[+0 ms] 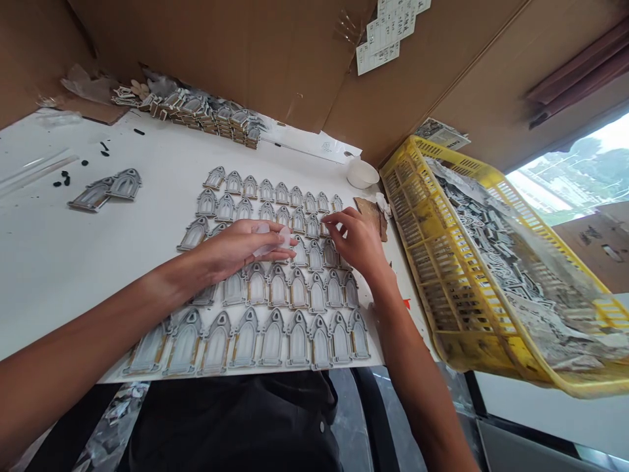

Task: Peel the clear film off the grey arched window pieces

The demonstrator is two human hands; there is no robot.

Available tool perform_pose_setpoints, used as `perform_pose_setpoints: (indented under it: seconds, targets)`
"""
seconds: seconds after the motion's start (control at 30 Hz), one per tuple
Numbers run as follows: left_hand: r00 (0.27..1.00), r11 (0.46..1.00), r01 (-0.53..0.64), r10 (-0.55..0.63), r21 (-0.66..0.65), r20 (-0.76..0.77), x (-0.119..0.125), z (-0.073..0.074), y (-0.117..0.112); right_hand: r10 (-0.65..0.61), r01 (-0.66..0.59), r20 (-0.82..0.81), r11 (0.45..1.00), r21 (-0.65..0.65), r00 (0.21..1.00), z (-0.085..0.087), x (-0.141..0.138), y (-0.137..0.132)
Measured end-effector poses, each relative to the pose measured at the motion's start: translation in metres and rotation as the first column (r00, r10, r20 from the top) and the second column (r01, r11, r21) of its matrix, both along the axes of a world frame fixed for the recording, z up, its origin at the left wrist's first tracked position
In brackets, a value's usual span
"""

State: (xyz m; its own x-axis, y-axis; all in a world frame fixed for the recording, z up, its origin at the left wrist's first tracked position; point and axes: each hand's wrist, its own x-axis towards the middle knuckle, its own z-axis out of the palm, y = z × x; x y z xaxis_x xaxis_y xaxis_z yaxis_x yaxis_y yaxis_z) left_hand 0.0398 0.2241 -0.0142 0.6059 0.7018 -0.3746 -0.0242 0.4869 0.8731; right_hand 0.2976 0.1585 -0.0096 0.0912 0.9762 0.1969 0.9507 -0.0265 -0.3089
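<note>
Several grey arched window-shaped pieces (275, 288) lie in rows on the white table (73, 242). My left hand (240, 246) rests over the middle rows, its fingers closed around small translucent white pieces (275, 241). My right hand (356, 239) is just right of it, fingertips pinched over a window piece (325, 229) in the third row; what the pinch holds is too small to make out.
A yellow slatted basket (427, 262) full of grey parts leans at the table's right edge. Stacked window pieces (206, 115) sit at the back below cardboard walls. Two loose pieces (105, 190) lie at left, a small white dish (362, 174) at back right.
</note>
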Motion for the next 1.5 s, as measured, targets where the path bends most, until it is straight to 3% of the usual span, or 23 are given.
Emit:
perform_pose_setpoints:
  seconds: [0.13,0.3,0.7,1.1,1.3,1.5]
  targets:
    - [0.999,0.999,0.050,-0.050,0.005,-0.007,-0.001,0.002,-0.001,0.215,-0.199,-0.157,0.973,0.116,0.964,-0.006,-0.012,-0.001]
    - [0.997,0.997,0.076,-0.076,0.011,-0.008,-0.002,0.003,0.000,0.361,-0.340,-0.274,0.932,0.122,0.891,-0.009,-0.022,-0.002]
    - [0.991,0.992,0.117,-0.114,0.044,-0.062,0.001,0.002,0.000,0.336,-0.300,-0.247,0.938,0.172,0.909,-0.013,-0.036,-0.006]
    - [0.997,0.994,0.044,-0.037,0.098,-0.067,0.002,0.006,-0.001,0.426,-0.349,-0.304,0.895,0.277,0.852,-0.017,-0.038,-0.012]
    - [0.997,0.995,0.010,-0.002,0.101,-0.082,0.004,0.007,-0.001,0.424,-0.354,-0.331,0.901,0.253,0.843,-0.017,-0.037,-0.012]
    - [0.998,0.990,0.048,-0.041,0.132,-0.054,0.001,0.002,0.000,0.491,-0.383,-0.324,0.858,0.343,0.809,-0.024,-0.032,-0.009]
